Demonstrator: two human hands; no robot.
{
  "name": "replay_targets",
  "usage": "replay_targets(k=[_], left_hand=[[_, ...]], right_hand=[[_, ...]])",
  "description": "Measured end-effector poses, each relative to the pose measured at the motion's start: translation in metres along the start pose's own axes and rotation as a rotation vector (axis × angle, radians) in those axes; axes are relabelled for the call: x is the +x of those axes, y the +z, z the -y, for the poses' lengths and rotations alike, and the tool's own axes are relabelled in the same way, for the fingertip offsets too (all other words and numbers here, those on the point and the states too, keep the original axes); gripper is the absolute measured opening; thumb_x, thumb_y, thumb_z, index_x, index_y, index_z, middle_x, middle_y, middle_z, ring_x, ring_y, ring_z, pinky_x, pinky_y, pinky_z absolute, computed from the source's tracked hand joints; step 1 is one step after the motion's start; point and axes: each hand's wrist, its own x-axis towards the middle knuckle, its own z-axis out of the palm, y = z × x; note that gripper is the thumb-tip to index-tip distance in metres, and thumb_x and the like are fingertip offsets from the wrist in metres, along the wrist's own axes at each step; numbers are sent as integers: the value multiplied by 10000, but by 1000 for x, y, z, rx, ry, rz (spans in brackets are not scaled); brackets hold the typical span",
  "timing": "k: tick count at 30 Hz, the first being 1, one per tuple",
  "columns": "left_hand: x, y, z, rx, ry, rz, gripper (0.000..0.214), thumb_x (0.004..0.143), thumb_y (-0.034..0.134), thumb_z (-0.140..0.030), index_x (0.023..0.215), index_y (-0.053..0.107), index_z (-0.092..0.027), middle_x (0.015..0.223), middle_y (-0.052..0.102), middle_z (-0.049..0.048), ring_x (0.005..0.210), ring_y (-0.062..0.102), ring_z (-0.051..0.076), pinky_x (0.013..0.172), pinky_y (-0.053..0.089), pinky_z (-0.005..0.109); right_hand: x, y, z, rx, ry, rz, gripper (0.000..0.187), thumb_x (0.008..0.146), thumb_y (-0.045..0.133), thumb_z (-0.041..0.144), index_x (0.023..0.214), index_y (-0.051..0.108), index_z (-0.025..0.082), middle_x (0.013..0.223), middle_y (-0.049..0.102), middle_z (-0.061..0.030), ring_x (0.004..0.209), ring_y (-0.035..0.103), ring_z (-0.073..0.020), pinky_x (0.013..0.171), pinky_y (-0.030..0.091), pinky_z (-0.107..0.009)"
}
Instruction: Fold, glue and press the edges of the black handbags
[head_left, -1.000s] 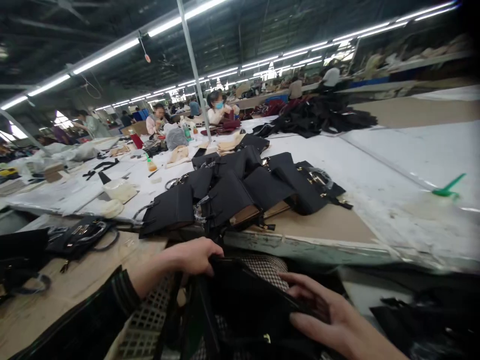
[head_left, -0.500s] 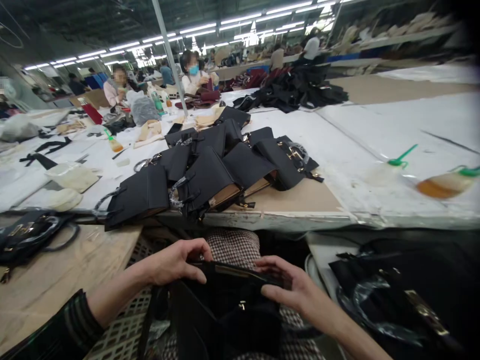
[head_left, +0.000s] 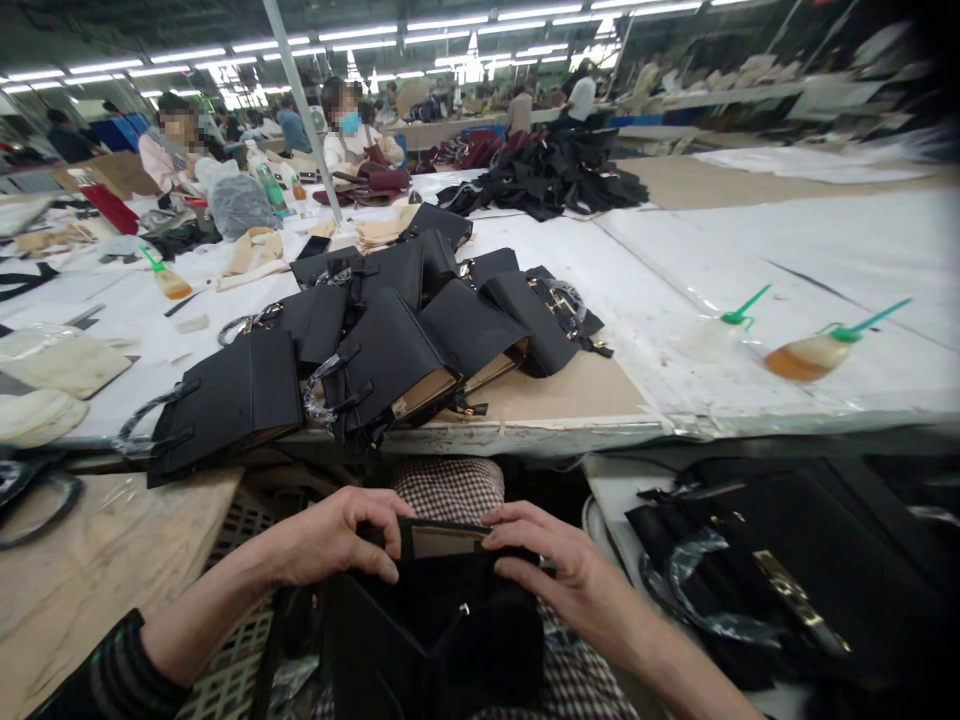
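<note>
A black handbag lies across my lap with its mouth spread and facing me. My left hand grips the left part of its far rim, thumb inside and fingers over the outside. On the right part of that rim, my right hand pinches the edge between thumb and fingers. Between the hands a strip of beige backing shows along the rim. A small gold zipper pull hangs inside the dark interior. The bag's lower part runs out of view.
Several black handbags with plastic-wrapped handles are piled on the white worktable. More black bags lie at my right. Glue bottles stand on the right, a wooden board at my left. Co-workers sit across the table.
My hands have closed in on the rim, the right one moving left along it. More beige backing shows between them. The whole view has shifted slightly to the right.
</note>
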Motion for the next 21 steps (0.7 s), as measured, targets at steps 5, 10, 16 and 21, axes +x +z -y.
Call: replay_targets(k=[5,10,16,21], left_hand=[[3,-2,0,-29,3,4,142,708,820,-291,737,729,-185,1181,663,20,1071,607,204,952,413,290],[0,2,3,-24,-6,-81,141,739,792,-279,718,703,-173,1148,686,18,1051,617,198,945,404,283],[-1,20,4,43,-73,-395,281,806,700,-256,607,525,-162,914,726,19,810,626,160,737,425,260],[4,24,7,106,-54,-451,280,804,687,-215,599,502,-168,888,724,15,799,638,156,740,431,259]], right_hand=[[4,1,0,-52,11,-2,143,981,580,281,1044,706,257,1171,627,-45,1053,615,-202,940,492,-303],[4,7,1,-30,76,-34,150,954,625,285,854,723,234,1069,667,-25,969,645,-193,869,494,-275],[5,22,-3,-19,143,-193,192,939,617,310,789,704,226,1066,696,-42,976,655,-222,868,493,-304],[5,29,-12,45,213,-259,185,907,644,342,774,683,220,1009,727,-54,991,663,-247,899,486,-336]])
